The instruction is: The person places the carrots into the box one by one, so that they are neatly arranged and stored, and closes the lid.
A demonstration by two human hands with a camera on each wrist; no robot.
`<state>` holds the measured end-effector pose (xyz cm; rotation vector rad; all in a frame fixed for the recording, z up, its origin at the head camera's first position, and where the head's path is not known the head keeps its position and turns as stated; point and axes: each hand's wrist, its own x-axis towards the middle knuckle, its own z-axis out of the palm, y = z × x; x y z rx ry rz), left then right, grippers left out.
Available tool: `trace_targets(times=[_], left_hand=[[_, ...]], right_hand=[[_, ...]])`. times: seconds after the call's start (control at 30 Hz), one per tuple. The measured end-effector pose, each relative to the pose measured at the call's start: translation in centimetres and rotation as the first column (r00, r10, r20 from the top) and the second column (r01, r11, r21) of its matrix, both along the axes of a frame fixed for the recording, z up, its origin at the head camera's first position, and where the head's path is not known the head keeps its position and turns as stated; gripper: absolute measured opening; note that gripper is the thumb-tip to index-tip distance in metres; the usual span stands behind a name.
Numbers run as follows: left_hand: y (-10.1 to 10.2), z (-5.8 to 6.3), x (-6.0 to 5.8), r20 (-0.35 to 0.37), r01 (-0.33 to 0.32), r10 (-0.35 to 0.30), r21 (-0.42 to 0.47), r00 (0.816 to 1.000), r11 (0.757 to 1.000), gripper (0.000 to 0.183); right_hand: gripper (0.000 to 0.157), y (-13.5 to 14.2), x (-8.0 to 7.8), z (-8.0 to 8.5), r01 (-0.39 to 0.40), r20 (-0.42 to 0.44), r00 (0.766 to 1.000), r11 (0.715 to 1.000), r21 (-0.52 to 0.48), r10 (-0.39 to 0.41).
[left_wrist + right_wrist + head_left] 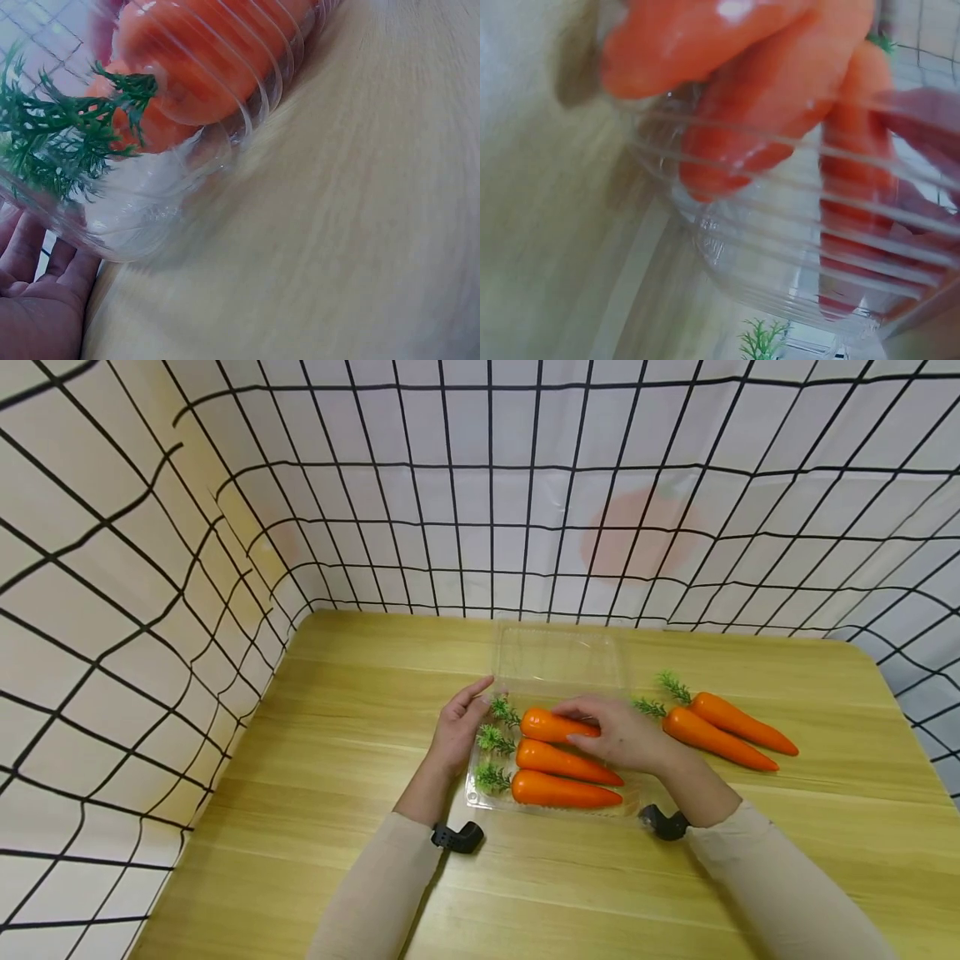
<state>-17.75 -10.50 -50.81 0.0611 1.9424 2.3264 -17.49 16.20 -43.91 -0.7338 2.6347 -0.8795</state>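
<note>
Three orange toy carrots with green tops lie side by side in a clear plastic clamshell box (pixel 474 797). My right hand (pixel 618 735) grips the farthest carrot (pixel 546 725) between thumb and fingers, inside the box. Nearer to me are the middle carrot (pixel 558 760) and the front carrot (pixel 562 789). At the box's left side rests my left hand (pixel 457 727), its fingers fairly straight. The left wrist view shows these fingers (pixel 26 247) against the clear wall. Behind the carrots, the box's lid (pixel 558 656) lies folded back.
Two more carrots, a rear one (pixel 742 723) and a front one (pixel 716 739), lie on the wooden table (pixel 337 735) right of the box. A black wire grid (pixel 487 518) stands along the table's back and sides. Each wrist wears a black camera band (pixel 457 837).
</note>
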Motion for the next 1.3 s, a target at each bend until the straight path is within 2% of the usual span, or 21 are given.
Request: trace_targets(times=[0.2, 0.43, 0.6, 0.93, 1.17, 1.3], left_hand=[[0.1, 0.0, 0.0, -0.006, 0.021, -0.021, 0.006, 1.0, 1.0, 0.045], [0.1, 0.1, 0.0, -0.004, 0.026, -0.026, 0.007, 1.0, 1.0, 0.044], [0.1, 0.1, 0.0, -0.012, 0.023, -0.023, 0.0, 1.0, 1.0, 0.045], [0.0, 0.1, 0.1, -0.007, 0.035, -0.035, -0.006, 0.999, 0.999, 0.046], [0.1, 0.2, 0.1, -0.011, 0.034, -0.034, -0.004, 0.999, 0.999, 0.047], [0.1, 0.2, 0.1, -0.008, 0.032, -0.032, -0.005, 0.999, 0.999, 0.048]], right_hand=[[0.041, -0.1, -0.1, 0.0, -0.011, -0.001, 1.0, 1.0, 0.021, 0.011], [0.042, -0.2, -0.3, -0.1, -0.005, 0.08, 0.997, 1.0, 0.011, 0.004], [0.042, -0.2, -0.3, -0.1, 0.003, 0.092, 0.996, 1.0, 0.001, -0.003], [0.039, 0.2, 0.2, 0.1, 0.057, 0.147, 0.989, 0.985, -0.162, -0.033], [0.04, 1.4, 1.0, 1.4, 0.121, 0.118, 0.988, 0.975, -0.185, -0.1], [0.038, 2.4, 1.8, 2.0, 0.149, 0.105, 0.986, 0.962, -0.231, -0.128]])
